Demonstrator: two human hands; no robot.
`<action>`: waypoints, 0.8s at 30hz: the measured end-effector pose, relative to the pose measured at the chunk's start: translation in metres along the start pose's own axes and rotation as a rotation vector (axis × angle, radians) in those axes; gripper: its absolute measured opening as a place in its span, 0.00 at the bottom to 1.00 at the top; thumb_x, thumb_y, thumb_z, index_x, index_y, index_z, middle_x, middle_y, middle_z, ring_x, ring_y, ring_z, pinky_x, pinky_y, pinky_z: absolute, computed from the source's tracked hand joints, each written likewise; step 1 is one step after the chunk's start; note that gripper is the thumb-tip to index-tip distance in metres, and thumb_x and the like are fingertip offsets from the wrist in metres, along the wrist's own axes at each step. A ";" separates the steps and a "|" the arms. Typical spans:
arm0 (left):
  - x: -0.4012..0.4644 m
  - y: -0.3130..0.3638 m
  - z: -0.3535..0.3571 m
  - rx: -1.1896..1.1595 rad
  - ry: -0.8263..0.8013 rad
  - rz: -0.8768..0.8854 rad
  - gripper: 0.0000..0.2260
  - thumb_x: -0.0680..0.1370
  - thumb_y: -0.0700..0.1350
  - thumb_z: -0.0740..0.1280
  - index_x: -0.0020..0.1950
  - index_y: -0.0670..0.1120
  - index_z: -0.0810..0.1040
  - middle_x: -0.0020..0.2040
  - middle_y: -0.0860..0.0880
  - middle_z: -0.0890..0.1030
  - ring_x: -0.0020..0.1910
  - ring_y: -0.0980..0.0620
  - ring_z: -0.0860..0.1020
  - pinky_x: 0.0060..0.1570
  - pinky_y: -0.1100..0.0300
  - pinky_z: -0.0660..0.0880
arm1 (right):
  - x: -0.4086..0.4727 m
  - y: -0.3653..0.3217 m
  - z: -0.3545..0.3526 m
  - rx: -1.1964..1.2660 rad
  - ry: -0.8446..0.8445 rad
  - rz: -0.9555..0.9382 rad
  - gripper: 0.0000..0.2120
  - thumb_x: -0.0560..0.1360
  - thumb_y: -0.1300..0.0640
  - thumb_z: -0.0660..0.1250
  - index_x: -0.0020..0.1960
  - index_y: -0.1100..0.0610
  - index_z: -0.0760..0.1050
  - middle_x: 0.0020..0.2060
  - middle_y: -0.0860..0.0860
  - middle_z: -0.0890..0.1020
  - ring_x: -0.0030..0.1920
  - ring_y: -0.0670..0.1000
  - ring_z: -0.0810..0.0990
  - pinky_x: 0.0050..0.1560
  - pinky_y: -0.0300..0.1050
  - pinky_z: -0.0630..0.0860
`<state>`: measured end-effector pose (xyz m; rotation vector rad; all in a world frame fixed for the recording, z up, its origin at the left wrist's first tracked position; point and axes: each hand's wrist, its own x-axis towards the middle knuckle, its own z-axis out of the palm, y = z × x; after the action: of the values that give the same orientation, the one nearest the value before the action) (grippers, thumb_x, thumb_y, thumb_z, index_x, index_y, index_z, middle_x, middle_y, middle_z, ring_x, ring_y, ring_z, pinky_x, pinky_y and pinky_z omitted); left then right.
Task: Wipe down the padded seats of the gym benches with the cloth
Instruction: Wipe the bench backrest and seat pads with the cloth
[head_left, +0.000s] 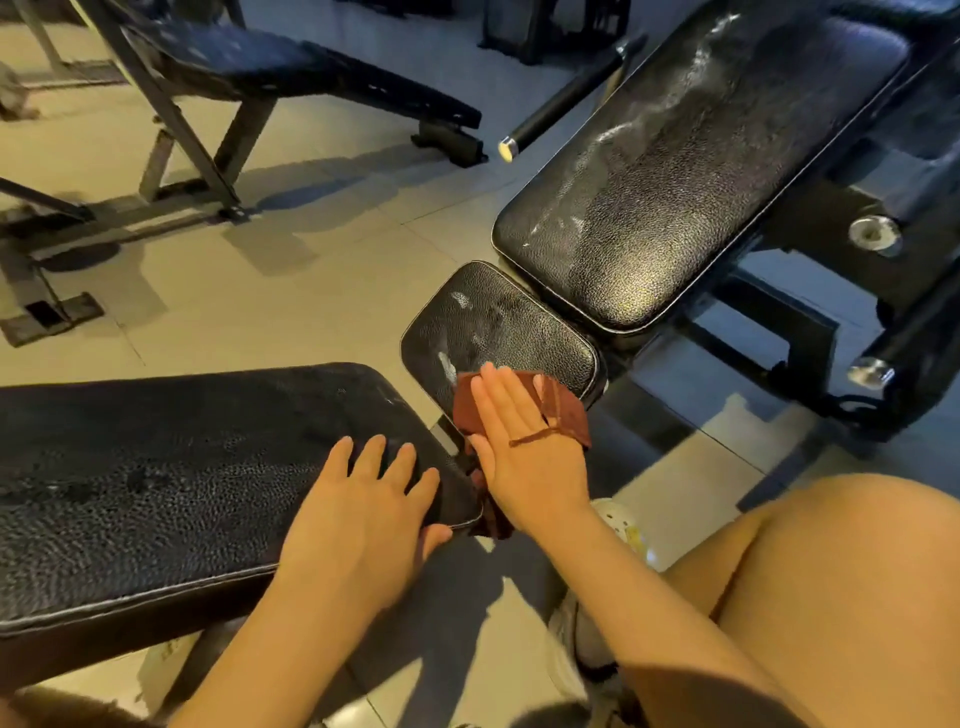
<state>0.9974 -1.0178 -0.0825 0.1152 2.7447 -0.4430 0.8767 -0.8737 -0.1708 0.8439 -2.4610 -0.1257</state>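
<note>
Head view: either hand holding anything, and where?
Nothing gripped. Right hand presses flat on the middle of the reddish-brown cloth on the small black padded seat; left hand rests on the long black bench pad.

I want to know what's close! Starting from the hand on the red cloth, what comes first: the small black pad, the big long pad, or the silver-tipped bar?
From the right hand:
1. Small pad, right under it.
2. Long pad, beyond, up right.
3. Bar, farthest, on the floor behind.
</note>
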 end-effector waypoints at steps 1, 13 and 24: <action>0.000 0.001 0.000 -0.002 -0.002 -0.005 0.28 0.83 0.61 0.43 0.80 0.52 0.45 0.80 0.45 0.46 0.78 0.40 0.45 0.75 0.42 0.45 | 0.010 0.007 -0.002 0.007 0.034 0.023 0.26 0.79 0.51 0.52 0.72 0.63 0.69 0.72 0.59 0.70 0.72 0.57 0.69 0.72 0.56 0.56; 0.001 0.006 0.005 -0.005 0.027 -0.010 0.28 0.83 0.60 0.42 0.80 0.49 0.43 0.80 0.43 0.45 0.78 0.38 0.43 0.75 0.40 0.42 | 0.091 0.020 0.017 -0.115 0.031 -0.001 0.26 0.79 0.48 0.57 0.73 0.60 0.69 0.72 0.59 0.69 0.72 0.60 0.67 0.74 0.54 0.45; -0.001 0.004 0.003 -0.050 0.069 -0.001 0.28 0.83 0.60 0.43 0.80 0.49 0.45 0.80 0.43 0.47 0.78 0.39 0.45 0.75 0.41 0.45 | -0.024 0.011 0.005 0.262 0.231 -0.153 0.15 0.75 0.60 0.61 0.56 0.64 0.81 0.59 0.59 0.82 0.63 0.59 0.77 0.67 0.55 0.65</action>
<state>1.0003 -1.0147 -0.0862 0.1192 2.8216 -0.3775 0.8845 -0.8510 -0.1832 1.0932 -2.2238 0.2326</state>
